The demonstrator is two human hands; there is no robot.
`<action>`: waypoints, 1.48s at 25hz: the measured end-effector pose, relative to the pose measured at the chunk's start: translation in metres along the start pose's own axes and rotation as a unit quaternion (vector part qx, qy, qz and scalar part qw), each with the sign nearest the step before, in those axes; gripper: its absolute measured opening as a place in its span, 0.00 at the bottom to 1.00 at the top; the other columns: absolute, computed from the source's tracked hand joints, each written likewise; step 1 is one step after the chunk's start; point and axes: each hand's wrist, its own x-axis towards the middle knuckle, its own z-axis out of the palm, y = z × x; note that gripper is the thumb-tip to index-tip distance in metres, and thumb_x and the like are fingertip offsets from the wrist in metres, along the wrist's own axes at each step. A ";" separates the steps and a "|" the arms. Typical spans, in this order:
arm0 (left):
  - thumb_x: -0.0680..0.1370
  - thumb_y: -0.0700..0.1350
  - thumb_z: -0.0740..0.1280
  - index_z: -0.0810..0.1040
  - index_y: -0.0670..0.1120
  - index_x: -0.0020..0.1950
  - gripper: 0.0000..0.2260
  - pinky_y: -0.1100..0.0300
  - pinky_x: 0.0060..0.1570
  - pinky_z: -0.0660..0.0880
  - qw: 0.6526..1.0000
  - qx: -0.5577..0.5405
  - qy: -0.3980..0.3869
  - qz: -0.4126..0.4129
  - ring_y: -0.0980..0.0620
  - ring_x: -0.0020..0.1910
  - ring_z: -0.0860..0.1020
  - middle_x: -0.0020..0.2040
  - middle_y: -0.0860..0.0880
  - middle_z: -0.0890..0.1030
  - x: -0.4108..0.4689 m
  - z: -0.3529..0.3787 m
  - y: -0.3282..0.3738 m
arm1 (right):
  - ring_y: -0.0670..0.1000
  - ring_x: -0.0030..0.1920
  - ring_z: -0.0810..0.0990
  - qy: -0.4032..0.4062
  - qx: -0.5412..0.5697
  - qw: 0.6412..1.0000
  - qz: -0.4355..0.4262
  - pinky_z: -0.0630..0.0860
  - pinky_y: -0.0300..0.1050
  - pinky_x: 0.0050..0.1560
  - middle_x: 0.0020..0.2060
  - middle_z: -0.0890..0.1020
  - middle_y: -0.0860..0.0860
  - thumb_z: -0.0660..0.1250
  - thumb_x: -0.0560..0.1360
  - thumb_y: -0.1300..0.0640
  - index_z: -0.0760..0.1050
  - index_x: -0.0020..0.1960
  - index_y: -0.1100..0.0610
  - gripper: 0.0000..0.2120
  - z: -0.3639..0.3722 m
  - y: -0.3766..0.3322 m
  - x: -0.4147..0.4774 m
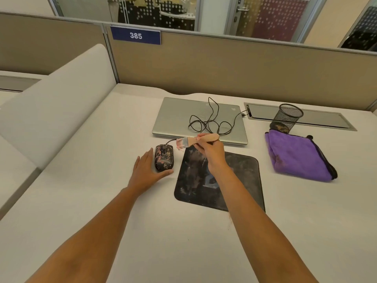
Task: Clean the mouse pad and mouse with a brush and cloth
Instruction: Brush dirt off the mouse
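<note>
left hand [147,170] flat and spread, cupping mouse [164,157] at 9 o'clock of mouse pad [234,180] | right hand [211,151] gripping brush [195,140], bristles near mouse at 11 o'clock | cloth [297,156] at 3 o'clock, untouched | risk: loose hold lets mouse skid under brushing, grime scattering onto desk

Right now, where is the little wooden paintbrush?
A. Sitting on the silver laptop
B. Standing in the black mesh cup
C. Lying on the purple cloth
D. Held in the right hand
D: the right hand grips the small wooden-handled brush, its bristles pointing toward the dirty black patterned mouse, apart from the purple cloth.
</note>
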 end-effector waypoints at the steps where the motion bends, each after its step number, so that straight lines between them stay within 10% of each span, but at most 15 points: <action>1: 0.64 0.71 0.62 0.49 0.48 0.76 0.49 0.53 0.73 0.43 1.000 0.003 0.010 0.005 0.48 0.75 0.54 0.76 0.48 0.56 -0.001 0.002 0.000 | 0.52 0.54 0.79 0.006 -0.011 1.000 -0.003 0.80 0.40 0.50 0.51 0.80 0.55 0.67 0.74 0.65 0.78 0.48 0.56 0.05 0.002 0.002 0.002; 12: 0.67 0.69 0.65 0.55 0.50 0.74 0.43 0.51 0.74 0.44 0.996 0.015 0.077 0.033 0.49 0.72 0.62 0.72 0.49 0.66 0.001 0.014 0.001 | 0.47 0.51 0.77 -0.054 -0.284 0.949 -0.127 0.77 0.39 0.52 0.48 0.81 0.48 0.69 0.74 0.60 0.81 0.52 0.55 0.07 0.018 0.002 0.024; 29: 0.70 0.68 0.63 0.54 0.48 0.75 0.42 0.52 0.74 0.42 0.996 0.032 0.073 0.033 0.49 0.74 0.58 0.74 0.48 0.62 0.001 0.015 -0.003 | 0.47 0.49 0.79 -0.253 -0.450 0.841 -0.162 0.75 0.38 0.53 0.45 0.83 0.47 0.69 0.73 0.62 0.81 0.46 0.53 0.06 0.035 -0.032 0.031; 37: 0.70 0.68 0.63 0.53 0.48 0.76 0.42 0.52 0.74 0.41 0.997 0.037 0.062 0.026 0.49 0.75 0.57 0.75 0.48 0.61 0.000 0.014 0.000 | 0.47 0.49 0.79 -0.216 -0.448 0.845 -0.194 0.74 0.34 0.50 0.46 0.83 0.51 0.68 0.74 0.64 0.82 0.48 0.58 0.05 0.048 -0.030 0.036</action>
